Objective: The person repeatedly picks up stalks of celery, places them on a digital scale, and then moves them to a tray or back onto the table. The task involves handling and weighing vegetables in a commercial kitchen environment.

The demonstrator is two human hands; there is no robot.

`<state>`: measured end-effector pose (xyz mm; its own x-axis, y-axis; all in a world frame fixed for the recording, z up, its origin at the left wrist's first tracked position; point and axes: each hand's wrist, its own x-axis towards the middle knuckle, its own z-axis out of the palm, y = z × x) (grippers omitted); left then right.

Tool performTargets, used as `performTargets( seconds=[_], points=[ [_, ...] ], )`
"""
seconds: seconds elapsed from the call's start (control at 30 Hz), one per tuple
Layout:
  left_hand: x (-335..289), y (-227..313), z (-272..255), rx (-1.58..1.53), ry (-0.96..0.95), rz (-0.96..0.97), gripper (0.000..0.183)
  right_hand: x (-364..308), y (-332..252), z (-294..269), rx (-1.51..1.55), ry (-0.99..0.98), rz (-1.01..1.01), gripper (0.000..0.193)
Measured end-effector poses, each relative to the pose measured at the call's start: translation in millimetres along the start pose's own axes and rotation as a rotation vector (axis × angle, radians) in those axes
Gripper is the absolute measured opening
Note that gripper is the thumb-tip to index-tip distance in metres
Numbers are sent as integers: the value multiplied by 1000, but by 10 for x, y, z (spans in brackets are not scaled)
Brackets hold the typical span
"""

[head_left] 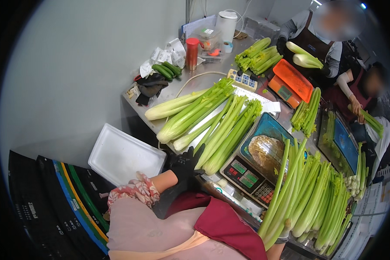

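Note:
My left hand (185, 165), in a black glove, is at the root end of a celery bunch (223, 132) on the metal table. Its fingers are spread and appear to touch that bunch without wrapping round it. More celery (199, 110) lies alongside, farther left. At the lower right, my right hand (286, 226) grips the lower part of a long celery bunch (281, 195); most of this hand is hidden behind the stalks. Between my hands sits a digital scale (249, 173) with a blue tray and a stained, round patch on it.
Right of the scale lies a row of celery bunches (320, 199). A white foam box (125, 154) is at the left. Beyond are cucumbers (167, 70), a red bottle (192, 54), a power strip (242, 80) and an orange scale (290, 84). Two co-workers across the table hold vegetables.

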<state>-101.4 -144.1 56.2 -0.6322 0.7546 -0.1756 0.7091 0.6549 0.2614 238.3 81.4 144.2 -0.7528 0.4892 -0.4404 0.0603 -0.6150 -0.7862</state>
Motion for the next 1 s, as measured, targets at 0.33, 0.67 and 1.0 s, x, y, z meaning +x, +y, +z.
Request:
performTargets(
  seconds=[0.33, 0.67, 1.0],
  points=[
    [39, -273, 42, -75, -36, 85, 81, 118, 69, 78, 19, 6, -16, 102],
    [967, -2267, -418, 180, -54, -357, 93, 59, -113, 717, -111, 13, -80, 101],
    [862, -1962, -1084, 387, 369, -227, 80, 232, 69, 171, 29, 10, -51, 104]
  ],
)
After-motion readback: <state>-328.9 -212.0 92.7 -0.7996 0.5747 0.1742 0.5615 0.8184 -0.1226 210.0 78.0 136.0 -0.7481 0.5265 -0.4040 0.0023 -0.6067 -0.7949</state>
